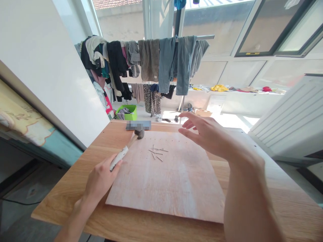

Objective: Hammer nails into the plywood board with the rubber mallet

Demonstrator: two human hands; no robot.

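Observation:
My left hand [102, 176] is closed around the end of a mallet handle, at the left edge of a thin wooden board [161, 188]. The mallet [119, 158] has a dark head, a wooden shaft and a worn white grip; its head rests by the board's far left corner. Several loose nails [157, 153] lie in a small heap on the board's far half. Over the far right part of the board hovers my right hand [205, 134], fingers apart and nothing visible in them. A row of small dark dots runs along the board's far edge.
The board lies on a wooden table [63, 198]. A flat grey-blue item [130, 126], partly blurred out, sits at the table's far edge. Beyond are a laundry rack with hanging clothes [148, 60] and a green basket [131, 114]. A white panel [50, 67] stands at left.

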